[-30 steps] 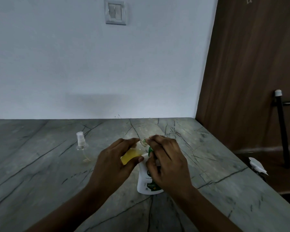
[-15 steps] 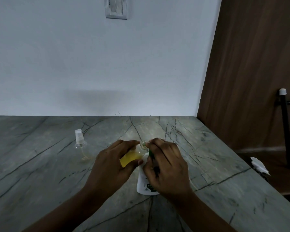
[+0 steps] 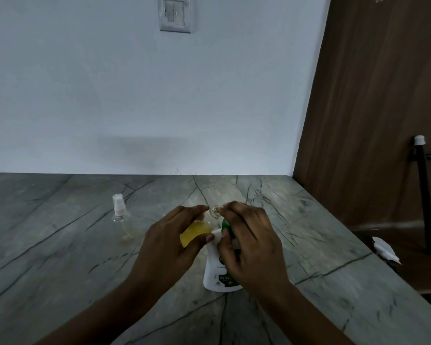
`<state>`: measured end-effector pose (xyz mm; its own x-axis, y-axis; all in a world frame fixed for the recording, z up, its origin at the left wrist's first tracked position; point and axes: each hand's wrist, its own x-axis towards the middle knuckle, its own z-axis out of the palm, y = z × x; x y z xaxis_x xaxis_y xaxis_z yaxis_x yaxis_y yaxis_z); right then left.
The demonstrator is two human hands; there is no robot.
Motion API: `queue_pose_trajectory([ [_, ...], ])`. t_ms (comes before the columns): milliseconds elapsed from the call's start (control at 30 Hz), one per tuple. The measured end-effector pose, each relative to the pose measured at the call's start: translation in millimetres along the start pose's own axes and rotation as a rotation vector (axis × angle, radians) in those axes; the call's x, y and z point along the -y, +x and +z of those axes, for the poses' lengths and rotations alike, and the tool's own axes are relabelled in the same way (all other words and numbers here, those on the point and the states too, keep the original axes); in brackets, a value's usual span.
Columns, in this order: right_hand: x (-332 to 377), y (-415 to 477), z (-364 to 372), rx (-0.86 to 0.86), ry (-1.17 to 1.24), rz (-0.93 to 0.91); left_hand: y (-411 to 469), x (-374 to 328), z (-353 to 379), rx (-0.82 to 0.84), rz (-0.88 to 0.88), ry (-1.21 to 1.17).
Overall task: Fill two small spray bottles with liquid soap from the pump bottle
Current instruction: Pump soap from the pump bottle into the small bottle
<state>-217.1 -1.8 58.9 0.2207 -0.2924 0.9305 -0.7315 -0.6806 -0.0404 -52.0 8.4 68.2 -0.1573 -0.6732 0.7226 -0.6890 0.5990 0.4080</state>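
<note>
My left hand grips a small clear bottle partly filled with yellow soap, tilted with its open neck toward the right. My right hand is curled over the green pump head of the white pump bottle, which stands on the counter; the nozzle meets the small bottle's neck. A white spray cap with its dip tube stands on the counter to the left; whether a bottle is under it I cannot tell.
The grey veined stone counter runs to a white wall behind. A brown wooden door stands at the right, past the counter's right edge. A black pole and a white scrap lie beyond that edge.
Both hands stay on the two bottles in nearly the same place. The view has shifted slightly; no clear movement of the objects.
</note>
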Motion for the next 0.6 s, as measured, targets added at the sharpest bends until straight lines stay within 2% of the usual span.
queue_pose_trajectory([
  [600,-3.0,-6.8,9.3,-0.079,-0.017,-0.055,-3.0,1.5,-0.1,0.03,-0.005,0.022],
])
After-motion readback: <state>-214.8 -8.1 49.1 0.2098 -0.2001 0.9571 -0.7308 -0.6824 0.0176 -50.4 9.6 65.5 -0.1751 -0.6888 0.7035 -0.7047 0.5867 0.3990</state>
